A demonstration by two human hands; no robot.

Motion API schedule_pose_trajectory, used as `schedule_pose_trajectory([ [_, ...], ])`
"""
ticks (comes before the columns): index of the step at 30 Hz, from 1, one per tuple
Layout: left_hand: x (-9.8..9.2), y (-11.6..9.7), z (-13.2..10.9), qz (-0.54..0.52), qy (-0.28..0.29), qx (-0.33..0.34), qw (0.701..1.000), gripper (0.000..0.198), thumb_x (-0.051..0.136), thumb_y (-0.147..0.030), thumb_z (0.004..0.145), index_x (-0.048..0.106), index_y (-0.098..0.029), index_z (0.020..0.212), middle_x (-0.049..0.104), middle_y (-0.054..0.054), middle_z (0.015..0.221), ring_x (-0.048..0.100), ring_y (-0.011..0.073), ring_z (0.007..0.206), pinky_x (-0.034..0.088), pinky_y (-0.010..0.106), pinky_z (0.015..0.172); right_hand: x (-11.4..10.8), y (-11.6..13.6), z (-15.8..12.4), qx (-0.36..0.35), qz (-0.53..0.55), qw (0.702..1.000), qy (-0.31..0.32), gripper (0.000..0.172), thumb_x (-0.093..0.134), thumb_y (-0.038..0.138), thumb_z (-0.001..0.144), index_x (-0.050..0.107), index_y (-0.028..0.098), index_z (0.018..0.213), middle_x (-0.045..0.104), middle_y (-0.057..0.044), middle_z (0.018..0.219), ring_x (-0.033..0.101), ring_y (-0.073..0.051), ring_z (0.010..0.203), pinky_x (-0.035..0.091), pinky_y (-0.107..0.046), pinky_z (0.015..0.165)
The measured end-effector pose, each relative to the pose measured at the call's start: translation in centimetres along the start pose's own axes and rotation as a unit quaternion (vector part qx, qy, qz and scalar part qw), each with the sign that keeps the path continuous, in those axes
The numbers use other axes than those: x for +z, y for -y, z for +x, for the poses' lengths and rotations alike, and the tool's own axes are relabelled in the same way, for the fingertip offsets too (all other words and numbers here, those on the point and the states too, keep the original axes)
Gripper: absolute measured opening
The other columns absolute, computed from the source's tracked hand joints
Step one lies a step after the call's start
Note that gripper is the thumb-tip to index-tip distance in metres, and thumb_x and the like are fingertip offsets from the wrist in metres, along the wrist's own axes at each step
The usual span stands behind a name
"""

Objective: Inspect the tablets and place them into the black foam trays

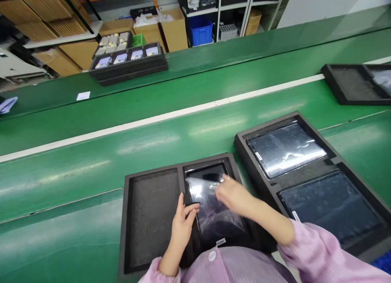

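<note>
A dark foam tray (152, 171) with two compartments lies in front of me. In its right compartment rests a black tablet-like screen panel (215, 170), with a small white label at its near edge. My right hand (233, 195) is closed in a pinch on a clear plastic film (197, 187), whose far left part is lifted off the panel's glossy face. Slight motion blur softens that hand. My left hand (182, 222) is at the panel's left edge, fingers apart and holding nothing, its fingertips by the tray's divider.
To the right, another foam tray (317, 169) holds two film-covered panels. A further tray (351, 85) sits at the far right. Across the green conveyor belt (146, 142), stacked trays (131, 67) carry small packs. Shelves and cardboard boxes (174, 30) stand behind.
</note>
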State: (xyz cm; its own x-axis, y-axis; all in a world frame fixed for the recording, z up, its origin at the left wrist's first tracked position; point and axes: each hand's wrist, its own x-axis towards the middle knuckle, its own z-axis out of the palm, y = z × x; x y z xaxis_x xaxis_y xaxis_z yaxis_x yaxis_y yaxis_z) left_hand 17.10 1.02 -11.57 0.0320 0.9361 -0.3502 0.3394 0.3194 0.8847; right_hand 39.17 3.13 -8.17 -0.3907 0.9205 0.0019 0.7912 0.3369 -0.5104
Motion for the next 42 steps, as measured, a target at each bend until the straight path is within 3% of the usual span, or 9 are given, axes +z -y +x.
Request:
schedule_pose_trajectory([
  [3, -1.2, -0.2, 0.3, 0.003, 0.088, 0.015, 0.996, 0.028, 0.06, -0.039, 0.07, 0.066, -0.023, 0.093, 0.074, 0.004, 0.08, 0.066, 0.0224, 0.087, 0.021, 0.048, 0.109, -1.3, 2.5, -4.6, -0.163, 0.194, 0.953, 0.164, 0.008, 0.056, 0.017, 0.084, 0.063, 0.02, 0.082, 0.068, 0.004, 0.073, 0.062, -0.011, 0.067, 0.05, -0.019, 0.069],
  [7, -2.4, -0.2, 0.4, 0.036, 0.167, 0.046, 0.984, 0.021, 0.062, -0.034, 0.067, 0.059, -0.024, 0.049, 0.071, 0.003, 0.065, 0.066, 0.0243, 0.085, 0.012, 0.05, 0.111, -0.6, 0.7, -7.8, -0.047, 0.187, 0.981, 0.019, 0.029, 0.037, 0.01, 0.091, 0.06, 0.016, 0.108, 0.068, -0.007, 0.105, 0.062, -0.017, 0.099, 0.048, -0.032, 0.089],
  [11, -2.2, 0.2, 0.8, 0.024, 0.126, 0.022, 0.992, 0.028, 0.058, -0.033, 0.072, 0.063, -0.021, 0.097, 0.073, 0.007, 0.093, 0.063, 0.0247, 0.098, 0.019, 0.05, 0.109, 2.5, -1.8, -9.3, -0.135, 0.058, 0.989, 0.029, 0.035, 0.04, 0.008, 0.088, 0.06, 0.016, 0.116, 0.063, -0.009, 0.118, 0.049, -0.025, 0.119, 0.029, -0.051, 0.106],
  [14, -1.6, 0.8, 1.7, 0.06, 0.087, 0.068, 0.992, 0.071, 0.05, -0.031, 0.078, 0.019, -0.018, 0.141, 0.064, 0.011, 0.117, 0.051, 0.0226, 0.118, 0.025, 0.048, 0.108, 3.2, -1.6, -9.5, -0.198, 0.044, 0.974, 0.097, 0.04, 0.044, 0.012, 0.089, 0.05, 0.02, 0.128, 0.054, -0.008, 0.13, 0.049, -0.02, 0.119, 0.036, -0.038, 0.104],
  [21, -1.5, 1.4, 4.2, 0.302, 0.092, 0.247, 0.916, 0.074, 0.032, -0.003, 0.075, 0.008, -0.017, 0.144, 0.061, 0.008, 0.122, 0.045, 0.0203, 0.125, 0.039, 0.044, 0.099, 0.6, -2.3, -5.3, -0.198, -0.09, 0.976, 0.027, 0.029, 0.057, 0.011, 0.085, 0.063, 0.025, 0.11, 0.036, -0.008, 0.144, 0.027, -0.031, 0.133, 0.026, -0.053, 0.106],
  [25, -1.8, 1.4, 4.4, 0.304, 0.102, 0.242, 0.916, 0.081, 0.031, 0.002, 0.07, 0.004, -0.014, 0.144, 0.061, 0.008, 0.123, 0.044, 0.0179, 0.126, 0.037, 0.042, 0.101, 0.7, -3.4, -2.1, -0.09, -0.003, 0.995, -0.038, 0.008, 0.072, 0.019, 0.074, 0.07, 0.019, 0.067, 0.038, -0.006, 0.143, 0.023, -0.034, 0.134, 0.016, -0.054, 0.109],
  [32, -1.6, -0.1, 4.2, 0.145, 0.095, 0.141, 0.975, 0.085, 0.035, -0.004, 0.063, 0.009, -0.008, 0.143, 0.066, 0.007, 0.115, 0.046, 0.0142, 0.124, 0.024, 0.038, 0.111, 0.7, -4.5, 2.2, 0.136, 0.139, 0.973, -0.127, 0.019, 0.058, 0.028, 0.084, 0.07, 0.017, 0.075, 0.038, -0.013, 0.142, 0.025, -0.033, 0.133, 0.026, -0.056, 0.105],
  [37, -2.2, -1.7, 3.5, 0.039, 0.071, 0.035, 0.996, 0.054, 0.04, -0.012, 0.051, 0.068, -0.017, 0.097, 0.071, 0.004, 0.104, 0.053, 0.0206, 0.118, 0.025, 0.037, 0.111, -0.7, -3.0, -1.3, 0.035, 0.19, 0.979, -0.056, 0.016, 0.057, 0.023, 0.084, 0.069, 0.024, 0.095, 0.065, -0.004, 0.114, 0.057, -0.02, 0.11, 0.016, -0.05, 0.111],
  [42, -2.0, -2.2, 2.4, 0.007, -0.018, -0.03, 0.999, 0.032, 0.048, -0.024, 0.057, 0.065, -0.015, 0.082, 0.069, 0.012, 0.101, 0.061, 0.0258, 0.101, 0.044, 0.04, 0.092, -1.5, -1.1, -7.3, -0.053, 0.159, 0.97, 0.177, 0.053, 0.074, 0.035, 0.066, 0.062, 0.021, 0.115, 0.065, -0.009, 0.115, 0.053, -0.028, 0.115, 0.01, -0.052, 0.111],
])
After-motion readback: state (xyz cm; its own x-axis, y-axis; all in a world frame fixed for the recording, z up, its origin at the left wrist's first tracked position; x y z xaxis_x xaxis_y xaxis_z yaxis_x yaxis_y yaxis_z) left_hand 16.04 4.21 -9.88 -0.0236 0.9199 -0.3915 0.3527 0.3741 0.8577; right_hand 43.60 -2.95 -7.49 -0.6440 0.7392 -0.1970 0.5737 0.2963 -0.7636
